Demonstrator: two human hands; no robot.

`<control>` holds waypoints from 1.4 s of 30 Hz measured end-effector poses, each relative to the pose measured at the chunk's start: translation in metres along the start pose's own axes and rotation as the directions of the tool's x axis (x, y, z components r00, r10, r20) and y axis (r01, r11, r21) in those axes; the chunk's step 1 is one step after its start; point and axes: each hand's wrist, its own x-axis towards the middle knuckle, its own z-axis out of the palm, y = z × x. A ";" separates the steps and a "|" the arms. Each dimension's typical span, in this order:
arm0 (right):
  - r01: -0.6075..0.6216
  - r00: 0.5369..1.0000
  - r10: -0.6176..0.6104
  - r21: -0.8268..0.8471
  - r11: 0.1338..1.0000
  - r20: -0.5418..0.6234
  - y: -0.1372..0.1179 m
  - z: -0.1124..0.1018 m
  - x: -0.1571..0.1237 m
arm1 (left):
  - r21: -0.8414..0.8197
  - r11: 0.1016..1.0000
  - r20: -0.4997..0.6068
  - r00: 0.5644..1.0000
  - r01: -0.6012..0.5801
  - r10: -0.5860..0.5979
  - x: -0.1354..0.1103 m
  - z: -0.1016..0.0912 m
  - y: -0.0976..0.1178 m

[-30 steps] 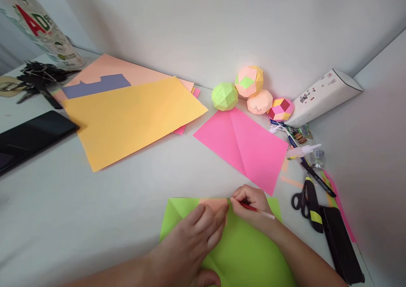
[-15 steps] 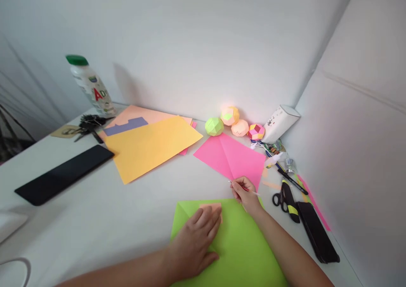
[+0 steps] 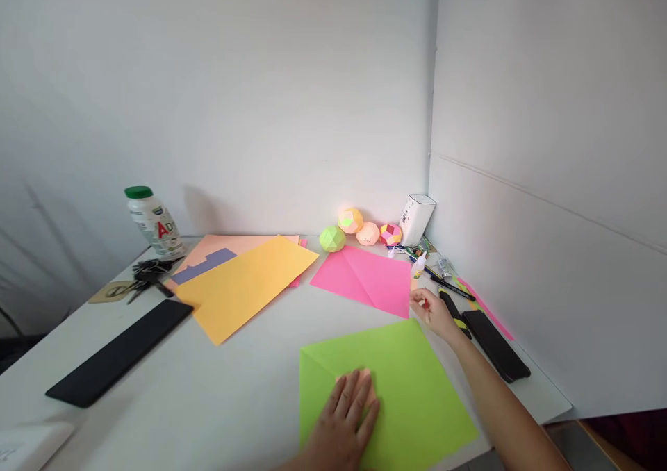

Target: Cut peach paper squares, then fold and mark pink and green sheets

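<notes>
My left hand (image 3: 341,422) lies flat with its fingers stretched over a small peach piece of paper (image 3: 369,381), much of which it hides. Under both is a large green sheet of paper (image 3: 417,394) with a crease near its left corner. My right hand (image 3: 432,312) is closed round a slim pen (image 3: 425,304), of which little more than a red part shows. That hand is beyond the green sheet's far right corner, beside the right edge of a creased pink sheet (image 3: 365,276). A small white glue bottle (image 3: 418,266) lies just past it.
Faceted paper balls, one of them green (image 3: 332,239), line the wall near a white box (image 3: 417,219). A utility knife (image 3: 453,311) and a black case (image 3: 497,346) lie at right. Left are a yellow sheet (image 3: 244,287), a black slab (image 3: 122,353), keys (image 3: 151,271) and a bottle (image 3: 155,224).
My right hand has moved right with the pen, off the green sheet's edge. The green sheet has turned somewhat, with my left hand still on the peach piece. The view has tilted up.
</notes>
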 end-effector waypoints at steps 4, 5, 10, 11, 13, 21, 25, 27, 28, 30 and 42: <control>-0.033 0.995 0.052 -0.217 0.976 0.084 0.007 -0.007 -0.028 | -0.009 1.000 -0.025 1.000 -0.011 0.011 0.003 0.001 0.001; -0.030 0.993 0.059 -0.255 0.967 0.106 0.007 -0.005 -0.032 | -0.011 1.000 -0.032 0.999 -0.011 0.011 0.003 0.002 0.002; -0.012 0.979 0.085 -0.366 0.931 0.185 0.004 0.004 -0.032 | -0.017 1.000 -0.017 1.000 -0.005 0.005 0.000 0.003 0.004; -0.012 0.976 0.093 -0.378 0.926 0.196 0.003 0.004 -0.031 | -0.021 1.000 0.006 1.000 -0.004 0.004 -0.001 0.003 0.004; -0.012 0.971 0.105 -0.395 0.919 0.213 0.003 0.004 -0.030 | -0.026 1.000 0.049 0.999 -0.002 0.003 -0.003 0.003 0.004; -0.016 0.972 0.107 -0.398 0.917 0.207 0.001 0.001 -0.041 | -0.010 1.000 0.011 1.000 -0.027 0.027 -0.006 0.007 0.005; -0.010 0.973 0.098 -0.384 0.923 0.210 0.002 0.001 -0.042 | -0.059 0.998 0.053 0.998 -0.011 0.014 -0.009 0.009 0.006; -0.013 0.974 0.097 -0.380 0.925 0.204 0.003 0.002 -0.043 | -0.078 0.997 0.067 0.998 -0.006 0.011 -0.009 0.009 0.005; -0.016 0.974 0.099 -0.378 0.926 0.201 0.003 0.002 -0.044 | -0.083 0.997 0.075 0.997 -0.004 0.011 -0.010 0.009 0.005; -0.023 0.975 0.104 -0.376 0.926 0.196 0.003 0.003 -0.046 | -0.091 0.996 0.091 0.996 -0.005 0.014 -0.009 0.007 0.005; -0.047 0.983 0.103 -0.337 0.940 0.149 0.004 0.002 -0.049 | -0.078 0.997 0.060 0.998 -0.017 0.022 -0.007 0.005 0.004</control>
